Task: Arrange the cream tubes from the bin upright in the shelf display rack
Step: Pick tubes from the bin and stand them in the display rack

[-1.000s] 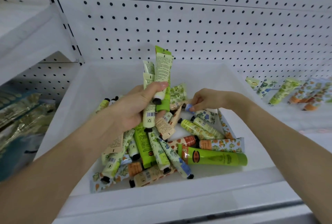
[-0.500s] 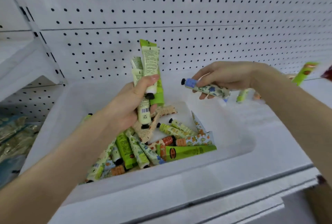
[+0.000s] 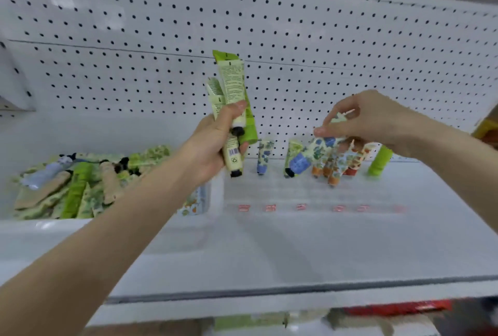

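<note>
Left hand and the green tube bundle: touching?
Touching. The head view shows the left hand wrapped round the green tube bundle, thumb pressed across the front.

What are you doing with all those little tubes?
A person is stocking a shelf with cream tubes. The left hand grips a bunch of green tubes above the shelf. The right hand pinches a flowery tube by the row of tubes standing along the pegboard. Many more tubes lie in the bin on the left.

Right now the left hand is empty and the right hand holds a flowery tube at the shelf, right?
No. In the head view the left hand grips green tubes; the right hand does hold a flowery tube at the shelf.
</note>
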Tool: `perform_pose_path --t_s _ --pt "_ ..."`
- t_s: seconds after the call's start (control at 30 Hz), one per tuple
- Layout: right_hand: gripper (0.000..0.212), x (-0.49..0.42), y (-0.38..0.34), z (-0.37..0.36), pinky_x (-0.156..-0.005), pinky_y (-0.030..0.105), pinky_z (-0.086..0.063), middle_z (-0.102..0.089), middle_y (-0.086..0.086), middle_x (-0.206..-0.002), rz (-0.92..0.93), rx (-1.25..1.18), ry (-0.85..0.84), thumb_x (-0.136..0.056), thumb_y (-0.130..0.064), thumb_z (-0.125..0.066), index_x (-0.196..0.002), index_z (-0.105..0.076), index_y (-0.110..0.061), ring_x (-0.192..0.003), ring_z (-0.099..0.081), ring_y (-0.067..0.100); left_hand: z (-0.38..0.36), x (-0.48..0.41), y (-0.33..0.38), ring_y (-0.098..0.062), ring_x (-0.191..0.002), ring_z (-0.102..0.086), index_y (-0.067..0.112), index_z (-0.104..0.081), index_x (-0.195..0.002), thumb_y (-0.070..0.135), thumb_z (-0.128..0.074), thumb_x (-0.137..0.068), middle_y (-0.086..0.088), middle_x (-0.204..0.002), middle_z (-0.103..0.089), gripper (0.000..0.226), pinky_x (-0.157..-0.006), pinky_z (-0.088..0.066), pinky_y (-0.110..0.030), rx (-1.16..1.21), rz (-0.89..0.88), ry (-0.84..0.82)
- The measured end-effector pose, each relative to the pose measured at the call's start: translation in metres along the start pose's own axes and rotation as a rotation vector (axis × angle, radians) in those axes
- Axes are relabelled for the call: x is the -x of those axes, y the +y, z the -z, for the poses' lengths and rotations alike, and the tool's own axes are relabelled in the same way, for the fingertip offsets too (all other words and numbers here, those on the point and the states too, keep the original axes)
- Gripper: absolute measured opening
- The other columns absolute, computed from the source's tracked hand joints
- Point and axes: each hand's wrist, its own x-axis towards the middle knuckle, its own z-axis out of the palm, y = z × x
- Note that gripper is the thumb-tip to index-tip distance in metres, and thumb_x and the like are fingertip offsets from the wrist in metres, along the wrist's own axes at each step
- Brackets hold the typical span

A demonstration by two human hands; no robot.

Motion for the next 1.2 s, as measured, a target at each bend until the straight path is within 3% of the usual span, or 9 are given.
perform_pose_path --t_s 0.17,0.33,0.47,0.67,0.8,0.9,1.0,1.2 --pt "0.025 -0.006 0.040 0.023 -0.047 0.014 -0.048 -0.068 -0.001 -0.059 -0.021 -0.115 -0.027 -0.071 -0.019 -0.080 -0.072 -0.061 -0.003 -0.050 -0.063 0.014 -0.031 0.000 -0.006 -0.013 -0.054 -0.053 0.017 -0.058 -0.087 0.028 -0.057 -0.092 -0.002 -0.072 -0.058 0.013 -0.044 -0.045 -0.019 -0.026 -0.012 0.094" --pt "0.016 -0.030 0.043 0.019 -0.064 0.017 -0.057 -0.072 0.018 -0.082 0.048 -0.167 -0.162 -0.080 -0.010 -0.072 -0.082 -0.065 0.004 -0.073 -0.072 0.019 -0.019 -0.010 0.001 -0.015 -0.061 -0.051 0.016 -0.058 -0.093 0.025 -0.056 -0.092 -0.012 -0.093 -0.055 0.009 -0.043 -0.045 -0.020 -0.128 -0.039 0.097" --pt "0.012 -0.051 0.043 0.001 -0.075 0.024 -0.058 -0.072 0.022 -0.084 0.085 -0.122 -0.211 -0.084 -0.008 -0.068 -0.084 -0.068 0.004 -0.080 -0.073 0.025 -0.002 -0.031 -0.002 -0.018 -0.067 -0.048 0.014 -0.057 -0.095 0.023 -0.055 -0.093 -0.016 -0.098 -0.052 0.009 -0.040 -0.043 -0.019 -0.130 -0.035 0.051" --pt "0.014 -0.087 0.033 -0.023 -0.053 0.024 -0.056 -0.072 0.013 -0.071 0.124 0.016 -0.069 -0.081 -0.010 -0.072 -0.078 -0.063 0.000 -0.068 -0.071 0.024 0.022 -0.056 -0.015 -0.017 -0.070 -0.048 0.018 -0.060 -0.093 0.022 -0.055 -0.092 -0.009 -0.090 -0.059 0.006 -0.041 -0.044 -0.020 -0.090 -0.024 0.030" --pt "0.016 -0.107 0.035 -0.033 -0.057 0.021 -0.048 -0.070 0.012 -0.073 0.151 0.188 -0.021 -0.079 -0.021 -0.076 -0.072 -0.069 -0.008 -0.066 -0.061 0.020 0.024 -0.062 -0.016 -0.016 -0.070 -0.049 0.018 -0.060 -0.093 0.026 -0.055 -0.092 -0.012 -0.098 -0.055 0.009 -0.040 -0.044 -0.020 -0.024 0.008 0.042" --pt "0.017 -0.118 0.038 -0.039 -0.046 0.009 -0.035 -0.066 0.018 -0.078 0.169 0.283 0.003 -0.076 -0.024 -0.078 -0.071 -0.072 -0.009 -0.060 -0.048 0.016 0.023 -0.063 -0.022 -0.016 -0.068 -0.048 0.018 -0.059 -0.093 0.026 -0.057 -0.091 -0.012 -0.095 -0.053 0.008 -0.041 -0.043 -0.020 -0.032 0.004 0.067" --pt "0.019 -0.127 0.044 -0.046 -0.044 0.008 -0.034 -0.057 0.009 -0.072 0.186 0.354 0.020 -0.076 -0.027 -0.078 -0.075 -0.073 -0.009 -0.065 -0.049 0.017 0.024 -0.065 -0.025 -0.013 -0.060 -0.048 0.018 -0.058 -0.086 0.026 -0.059 -0.089 -0.007 -0.084 -0.053 0.008 -0.041 -0.044 -0.020 -0.049 -0.023 0.098" --pt "0.017 -0.131 0.058 -0.053 -0.051 0.016 -0.031 -0.045 -0.004 -0.069 0.196 0.383 0.112 -0.082 -0.025 -0.072 -0.081 -0.073 -0.008 -0.058 -0.043 0.007 0.025 -0.067 -0.023 -0.013 -0.058 -0.050 0.018 -0.060 -0.083 0.026 -0.061 -0.087 -0.005 -0.082 -0.055 0.008 -0.042 -0.044 -0.020 -0.059 -0.034 0.098"
